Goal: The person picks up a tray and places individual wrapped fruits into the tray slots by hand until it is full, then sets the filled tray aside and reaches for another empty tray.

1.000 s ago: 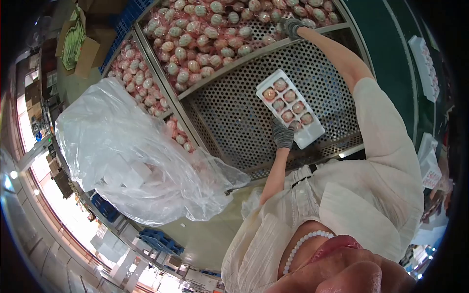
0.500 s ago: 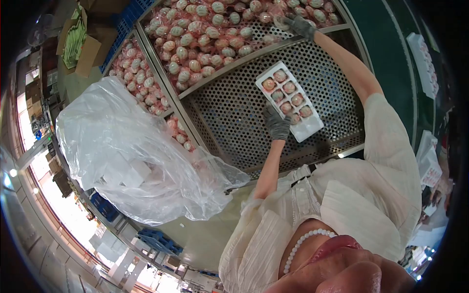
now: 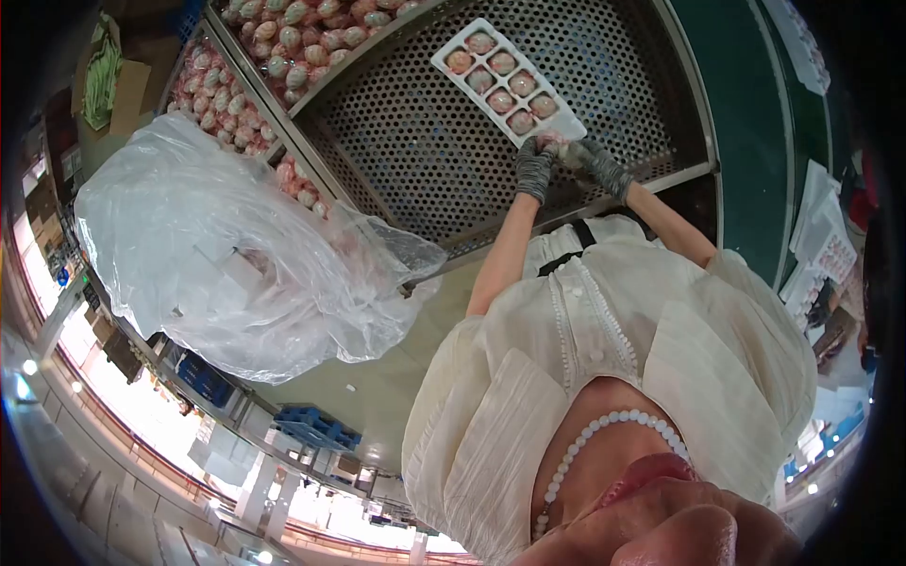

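A white tray (image 3: 561, 125) with several wrapped, reddish-white round pieces in its compartments lies slanted on a perforated metal surface (image 3: 406, 141). At the tray's near end, both gloved hands meet around a small wrapped piece (image 3: 555, 147). My left hand (image 3: 533, 172) has its fingers closed at the left side of this piece, close to the tray's edge. From the right, my right hand (image 3: 602, 170) pinches the same piece. The fingertips are partly hidden by the wrapping and slightly blurred.
Wrapped round pieces (image 3: 302, 42) fill a metal bin beyond a divider, with more in a side bin (image 3: 222, 99). A large clear plastic bag (image 3: 236, 255) bulges at the left. A cardboard box (image 3: 130, 94) stands behind it. Other white trays (image 3: 821, 222) are at the right.
My right hand has come back from the far bin to the tray's near end. My left hand has left the tray's side and now meets it there. The view has shifted.
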Demonstrator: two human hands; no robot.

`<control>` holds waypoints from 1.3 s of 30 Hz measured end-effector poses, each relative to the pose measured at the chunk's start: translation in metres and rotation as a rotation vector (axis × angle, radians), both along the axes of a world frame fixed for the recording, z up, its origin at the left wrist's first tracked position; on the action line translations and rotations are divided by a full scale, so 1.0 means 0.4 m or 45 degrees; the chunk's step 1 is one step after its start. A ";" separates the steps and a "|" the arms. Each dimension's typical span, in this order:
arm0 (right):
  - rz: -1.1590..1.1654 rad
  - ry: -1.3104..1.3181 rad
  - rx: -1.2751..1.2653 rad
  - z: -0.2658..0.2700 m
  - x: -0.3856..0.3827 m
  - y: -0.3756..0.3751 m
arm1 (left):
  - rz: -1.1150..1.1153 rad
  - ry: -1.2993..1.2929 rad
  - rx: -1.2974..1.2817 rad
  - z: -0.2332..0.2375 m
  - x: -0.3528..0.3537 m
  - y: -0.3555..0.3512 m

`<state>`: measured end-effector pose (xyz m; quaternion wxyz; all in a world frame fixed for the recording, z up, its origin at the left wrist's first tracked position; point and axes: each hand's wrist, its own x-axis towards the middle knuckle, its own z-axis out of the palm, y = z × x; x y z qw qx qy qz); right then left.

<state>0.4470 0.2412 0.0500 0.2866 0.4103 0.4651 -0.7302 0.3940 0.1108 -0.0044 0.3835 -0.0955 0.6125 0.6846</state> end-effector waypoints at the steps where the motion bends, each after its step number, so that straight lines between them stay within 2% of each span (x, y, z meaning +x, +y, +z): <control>1: 0.062 0.264 0.260 -0.052 0.045 -0.004 | -0.050 0.218 -0.249 0.011 0.009 0.007; 2: 0.123 0.528 0.522 -0.081 0.072 -0.004 | -0.102 0.438 -0.495 0.017 0.020 0.013; 3: -0.031 0.632 0.566 -0.077 0.077 -0.007 | -0.076 0.517 -0.496 -0.001 0.027 0.023; 4: -0.036 0.629 0.568 -0.065 0.069 -0.006 | -0.082 0.516 -0.494 -0.018 0.028 0.033; 6: 0.404 0.342 1.149 -0.031 0.032 0.011 | -0.085 1.086 -0.770 -0.057 0.019 0.058; 8: 0.455 0.342 1.111 0.007 -0.005 0.018 | -0.002 1.166 -0.834 -0.087 0.016 0.075; 10: 0.711 0.391 1.361 -0.008 -0.030 0.031 | -0.350 0.908 -0.939 -0.056 -0.019 0.076; 15: 0.711 0.524 1.225 0.057 -0.024 0.041 | -0.383 1.090 -1.026 -0.049 -0.020 0.073; 17: 0.940 0.497 1.358 0.048 -0.043 0.038 | -0.396 0.877 -0.790 -0.014 -0.023 0.068; 18: 0.937 0.492 1.365 0.045 -0.061 0.036 | -0.399 0.880 -0.782 -0.004 -0.009 0.069; 20: 0.913 0.265 1.333 0.032 -0.093 0.029 | -0.280 1.043 -0.770 0.004 0.033 0.071; 21: 0.907 0.391 1.501 0.015 -0.095 0.017 | -0.320 0.993 -0.746 0.000 0.047 0.063; 22: 0.909 0.394 1.501 0.003 -0.087 0.013 | -0.316 0.993 -0.748 -0.008 0.046 0.056; 25: 0.903 0.499 1.593 -0.009 -0.087 0.012 | -0.467 1.115 -0.731 -0.041 0.024 0.033; 27: 1.296 0.300 1.468 -0.001 -0.117 0.019 | -0.668 0.988 -0.767 -0.064 -0.016 0.034; 28: 1.295 0.294 1.468 0.007 -0.123 0.014 | -0.672 0.986 -0.763 -0.054 -0.020 0.041; 30: 1.225 0.344 1.502 0.008 -0.131 0.006 | -0.856 0.790 -0.923 -0.020 -0.032 0.065; 31: 1.180 0.408 1.545 0.004 -0.130 0.009 | -0.791 1.014 -0.978 -0.056 -0.016 0.068; 32: 1.178 0.410 1.559 0.004 -0.124 0.025 | -0.783 1.024 -0.972 -0.058 -0.008 0.074; 34: 1.133 0.574 1.564 0.023 -0.107 0.035 | -0.429 1.114 -0.769 -0.004 0.021 0.058; 36: 1.062 0.616 1.625 0.041 -0.093 0.022 | -0.441 1.047 -0.809 0.018 0.036 0.049; 38: 1.064 0.644 1.595 0.059 -0.102 0.020 | -0.402 1.311 -0.883 -0.002 0.055 0.037; 39: 1.063 0.651 1.581 0.049 -0.097 0.022 | -0.407 1.305 -0.885 -0.002 0.051 0.034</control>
